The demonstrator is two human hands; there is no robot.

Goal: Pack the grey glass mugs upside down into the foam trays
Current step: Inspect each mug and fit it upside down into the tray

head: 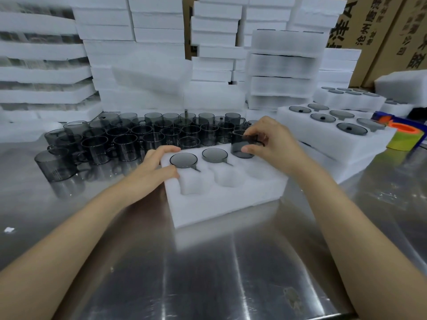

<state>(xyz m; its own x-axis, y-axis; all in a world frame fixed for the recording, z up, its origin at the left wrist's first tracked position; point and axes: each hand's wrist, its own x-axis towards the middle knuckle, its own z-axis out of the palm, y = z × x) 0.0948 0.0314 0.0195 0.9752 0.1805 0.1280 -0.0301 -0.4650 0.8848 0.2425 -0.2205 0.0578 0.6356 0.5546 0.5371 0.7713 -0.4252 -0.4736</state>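
The right hand (270, 139) pinches a grey mug (241, 144), just left of its palm, over the tray's (219, 204) far right pocket, while the left hand (157, 165) grips the tray's left edge.

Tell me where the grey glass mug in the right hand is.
Head view, centre-right: the grey glass mug, pinched by the right hand, sits at the white foam tray's back-right pocket, just right of two seated mugs.

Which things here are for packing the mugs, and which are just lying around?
For the job: foam tray, held mug, packed mugs, loose mugs, left hand, right hand.
Lying about: cardboard boxes, colourful rolls, white scrap.
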